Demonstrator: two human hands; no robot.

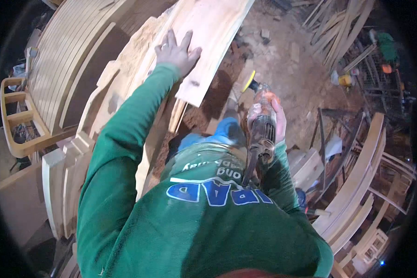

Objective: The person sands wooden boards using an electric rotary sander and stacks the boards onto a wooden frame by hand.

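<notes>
My left hand lies flat, fingers spread, on a pale curved wooden board that leans over a stack of shaped wooden pieces. In my right hand I grip an orange and grey angle grinder; its yellow disc points away from me and hangs over the dusty floor, to the right of the board's lower end. The grinder's cord runs down against my green sweatshirt.
Curved wooden slats are stacked at the left, next to a small wooden frame. More bent wooden rails lie at the right. Sawdust and offcuts cover the floor. Loose sticks pile up at the far right.
</notes>
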